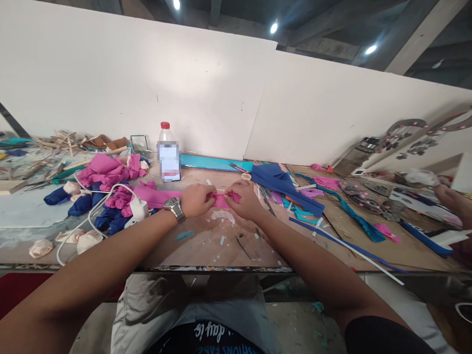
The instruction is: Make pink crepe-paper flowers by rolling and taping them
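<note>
A strip of pink fabric [158,197] runs along the table and is pulled between my two hands. My left hand [198,200], with a metal watch on the wrist, pinches it near the middle of the table. Just to the right, my right hand [245,199] grips the same strip with thumb and fingers. A short stretch of pink shows between the fingertips. To the left lies a heap of rolled pink fabric pieces [105,169], with dark blue rolls [79,204] and cream ones [40,248] beside it.
A white charger [139,208] with a looping cable lies left of my hands. A phone [169,162] leans against a red-capped bottle [165,126]. Blue fabric [282,184] and offcuts lie to the right. Another person's hand [452,201] is at the right edge.
</note>
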### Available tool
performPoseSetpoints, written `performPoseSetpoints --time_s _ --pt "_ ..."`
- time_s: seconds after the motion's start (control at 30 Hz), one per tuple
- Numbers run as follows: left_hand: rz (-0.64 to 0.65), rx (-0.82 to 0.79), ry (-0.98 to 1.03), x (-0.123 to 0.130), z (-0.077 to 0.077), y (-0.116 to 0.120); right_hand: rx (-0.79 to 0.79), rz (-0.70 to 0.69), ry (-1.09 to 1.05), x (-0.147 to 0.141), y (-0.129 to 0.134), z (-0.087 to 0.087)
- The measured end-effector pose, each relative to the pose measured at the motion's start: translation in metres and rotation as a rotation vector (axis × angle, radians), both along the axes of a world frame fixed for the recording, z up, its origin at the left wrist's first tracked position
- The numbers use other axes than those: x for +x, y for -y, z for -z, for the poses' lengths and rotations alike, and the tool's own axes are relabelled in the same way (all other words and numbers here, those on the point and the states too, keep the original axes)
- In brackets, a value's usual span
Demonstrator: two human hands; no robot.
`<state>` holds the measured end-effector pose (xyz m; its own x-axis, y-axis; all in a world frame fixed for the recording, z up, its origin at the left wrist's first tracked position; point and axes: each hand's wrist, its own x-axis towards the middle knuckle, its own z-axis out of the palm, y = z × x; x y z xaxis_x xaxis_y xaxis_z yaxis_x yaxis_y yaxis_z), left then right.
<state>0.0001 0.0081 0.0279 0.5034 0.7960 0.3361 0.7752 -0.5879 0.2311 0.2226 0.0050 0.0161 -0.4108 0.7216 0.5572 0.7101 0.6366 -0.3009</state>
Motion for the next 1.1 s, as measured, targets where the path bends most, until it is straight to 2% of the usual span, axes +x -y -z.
performPoseSetpoints --time_s 0.43,0.7,1.0,1.1 --pt "-0.151 -0.001 0.015 -0.0032 -0.0012 -0.0052 0.017 0.037 -0.054 -0.0010 -0.0001 -0.0015" --pt "-0.040 -0.009 0.040 -0.0009 -0.0018 -0.0013 -0.001 0.015 -0.042 -0.0009 -0.0003 -0.0006" --pt "-0.136 0.043 0.177 -0.0055 -0.0006 -0.0100 0.022 0.073 -0.121 0.0004 -0.0014 -0.0011" --pt "-0.035 0.034 0.180 -0.0045 0.0001 -0.0083 0.021 0.065 -0.116 0.0009 -0.0021 -0.0009"
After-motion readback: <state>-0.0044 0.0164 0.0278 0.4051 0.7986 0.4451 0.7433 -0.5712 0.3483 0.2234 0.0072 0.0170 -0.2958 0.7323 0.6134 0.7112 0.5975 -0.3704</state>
